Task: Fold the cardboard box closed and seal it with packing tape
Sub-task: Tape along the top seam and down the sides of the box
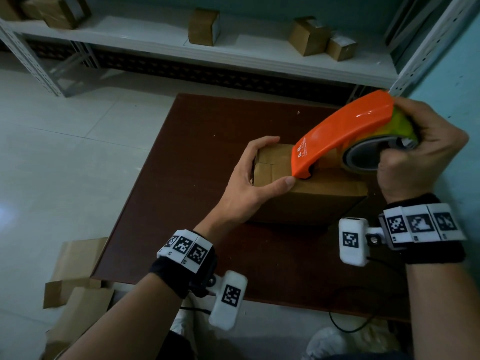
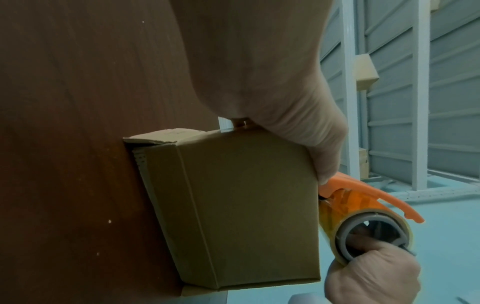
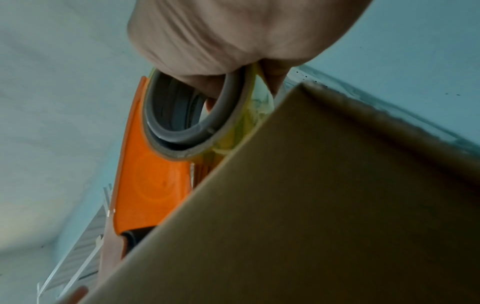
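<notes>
The cardboard box (image 1: 306, 196) sits toward the far right corner of the brown board (image 1: 181, 203), flaps folded down, with your left hand (image 1: 249, 183) cupped over its left end, fingers and thumb curled around the edges to keep the flaps shut. Your right hand (image 1: 420, 157) is clenched around the tape roll in the orange tape dispenser (image 1: 340, 133), whose nose touches the box top just beside your left thumb. To lay this strip well, I'd judge you should press the nose flat on the centre seam, keep the pull straight along it toward the right end, and hold the box firmly so it doesn't slide on the board. Mind your thumb: it lies right at the dispenser's front edge, likely where the cutter is. Whether tape already sticks to the top can't be told. Flat cardboard pieces (image 1: 75, 287) lie off the board's near left corner, and small boxes (image 1: 309, 36) stand on the white shelf (image 1: 233, 53) beyond, none in your way
</notes>
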Demonstrator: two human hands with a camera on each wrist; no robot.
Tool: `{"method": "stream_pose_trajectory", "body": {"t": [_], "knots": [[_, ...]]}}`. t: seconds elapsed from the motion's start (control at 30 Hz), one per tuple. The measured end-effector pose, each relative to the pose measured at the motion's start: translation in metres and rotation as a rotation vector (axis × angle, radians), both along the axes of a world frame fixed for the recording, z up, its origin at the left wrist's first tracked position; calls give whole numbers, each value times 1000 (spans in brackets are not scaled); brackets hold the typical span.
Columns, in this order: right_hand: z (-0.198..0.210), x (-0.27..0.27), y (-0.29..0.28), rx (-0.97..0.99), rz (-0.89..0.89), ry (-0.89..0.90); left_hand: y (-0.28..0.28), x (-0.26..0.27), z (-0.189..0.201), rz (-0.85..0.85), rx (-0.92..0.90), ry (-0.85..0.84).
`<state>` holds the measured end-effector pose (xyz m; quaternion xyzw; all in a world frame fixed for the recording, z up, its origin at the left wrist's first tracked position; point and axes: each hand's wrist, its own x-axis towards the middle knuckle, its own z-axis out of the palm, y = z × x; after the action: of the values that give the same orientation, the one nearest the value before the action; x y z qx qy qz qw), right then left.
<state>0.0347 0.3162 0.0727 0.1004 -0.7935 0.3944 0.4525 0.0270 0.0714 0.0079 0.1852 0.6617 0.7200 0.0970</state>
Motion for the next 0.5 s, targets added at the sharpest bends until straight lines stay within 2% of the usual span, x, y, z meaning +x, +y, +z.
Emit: {"method": "stream_pose_trajectory", "body": {"t": [0.17, 0.3, 0.5], "knots": [[1, -1, 1, 41, -12, 4, -1, -1, 2, -1, -56, 16], [3, -1, 0, 54, -3, 5, 0, -3, 10, 47, 78, -101], [-4, -4, 3, -27, -11, 7, -1, -8, 14, 25, 10, -126]]}}
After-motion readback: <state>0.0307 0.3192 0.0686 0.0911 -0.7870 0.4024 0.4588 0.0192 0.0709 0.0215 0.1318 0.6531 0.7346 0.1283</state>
